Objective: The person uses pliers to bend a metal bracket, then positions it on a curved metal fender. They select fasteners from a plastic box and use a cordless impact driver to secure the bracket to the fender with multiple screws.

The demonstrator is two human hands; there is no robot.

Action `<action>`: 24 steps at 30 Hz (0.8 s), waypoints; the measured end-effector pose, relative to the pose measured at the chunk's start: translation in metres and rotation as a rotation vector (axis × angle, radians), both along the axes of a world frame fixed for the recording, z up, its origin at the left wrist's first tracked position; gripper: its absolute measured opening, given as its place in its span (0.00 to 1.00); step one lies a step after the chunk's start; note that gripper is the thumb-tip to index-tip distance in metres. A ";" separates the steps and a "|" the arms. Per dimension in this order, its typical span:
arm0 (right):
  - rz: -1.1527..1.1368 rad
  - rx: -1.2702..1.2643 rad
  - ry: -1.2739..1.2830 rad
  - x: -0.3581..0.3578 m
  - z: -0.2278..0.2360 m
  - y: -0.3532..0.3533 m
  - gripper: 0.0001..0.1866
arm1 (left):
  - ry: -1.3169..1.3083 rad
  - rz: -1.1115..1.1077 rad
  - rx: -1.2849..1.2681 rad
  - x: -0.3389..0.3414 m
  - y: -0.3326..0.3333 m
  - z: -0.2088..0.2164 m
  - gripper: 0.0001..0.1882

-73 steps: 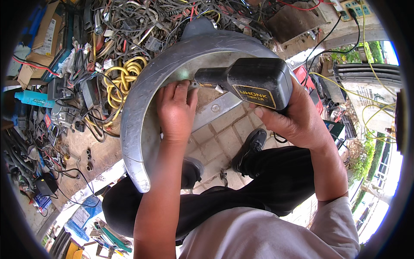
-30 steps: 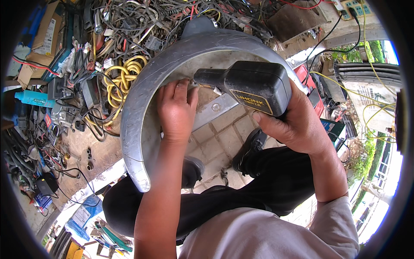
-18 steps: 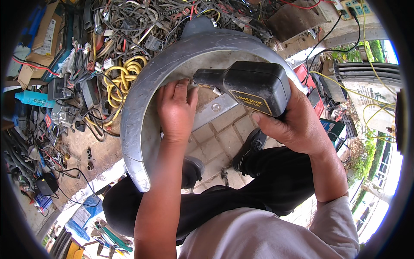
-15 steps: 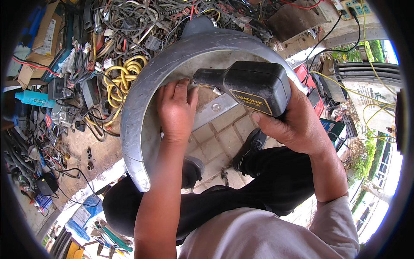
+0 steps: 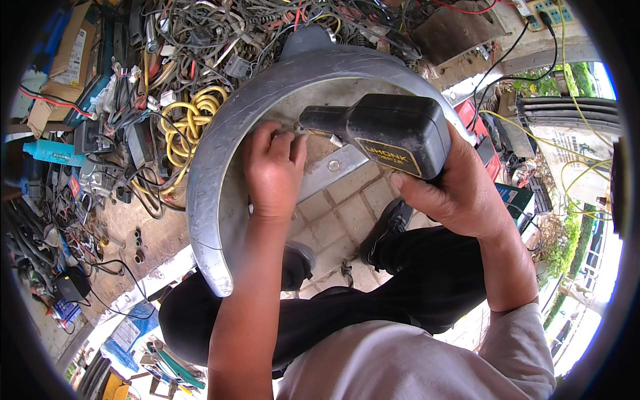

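Note:
A scratched grey curved fender (image 5: 208, 173) arches around both hands, its far side against the cluttered bench. Inside the curve, my right hand (image 5: 460, 180) grips a black power tool (image 5: 393, 130) with a tapered nose, the nose pointing left. Its grip is hidden beneath the body. My left hand (image 5: 272, 170) lies inside the fender's left part, fingers bent and close together at the nose's tip. What those fingertips pinch, if anything, is too small to tell. Below the tool runs a flat metal strip (image 5: 333, 165) with a round fastener.
Tangled cables (image 5: 220, 33) cover the bench behind the fender. To the left are a yellow coiled hose (image 5: 193, 120), a turquoise bottle (image 5: 53, 153) and a black adapter (image 5: 72, 284). A socket strip (image 5: 550, 15) sits far right. Brick paving (image 5: 337, 223) shows below.
The fingers of my left hand have shifted slightly near the tool's nose. My right hand, the tool and the fender hold still.

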State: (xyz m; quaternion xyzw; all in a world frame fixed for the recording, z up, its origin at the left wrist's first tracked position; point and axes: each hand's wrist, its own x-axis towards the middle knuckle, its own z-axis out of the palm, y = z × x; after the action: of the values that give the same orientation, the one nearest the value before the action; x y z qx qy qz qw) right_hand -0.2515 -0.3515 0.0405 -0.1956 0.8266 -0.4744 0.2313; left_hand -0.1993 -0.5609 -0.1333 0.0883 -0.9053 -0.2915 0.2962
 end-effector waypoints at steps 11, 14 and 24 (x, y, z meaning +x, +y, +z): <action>0.028 0.004 0.059 0.000 -0.002 0.000 0.37 | 0.025 -0.043 -0.049 -0.001 0.000 0.004 0.07; 0.036 0.018 0.052 -0.001 -0.001 0.000 0.37 | 0.019 -0.056 -0.065 -0.001 0.000 0.004 0.07; 0.026 0.029 0.062 -0.001 0.000 0.001 0.37 | 0.044 -0.050 -0.052 -0.001 0.001 -0.002 0.08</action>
State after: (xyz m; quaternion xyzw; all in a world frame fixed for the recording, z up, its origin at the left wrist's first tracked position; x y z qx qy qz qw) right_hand -0.2522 -0.3503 0.0401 -0.2174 0.8375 -0.4530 0.2147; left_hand -0.2004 -0.5600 -0.1352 0.0513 -0.9077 -0.2772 0.3107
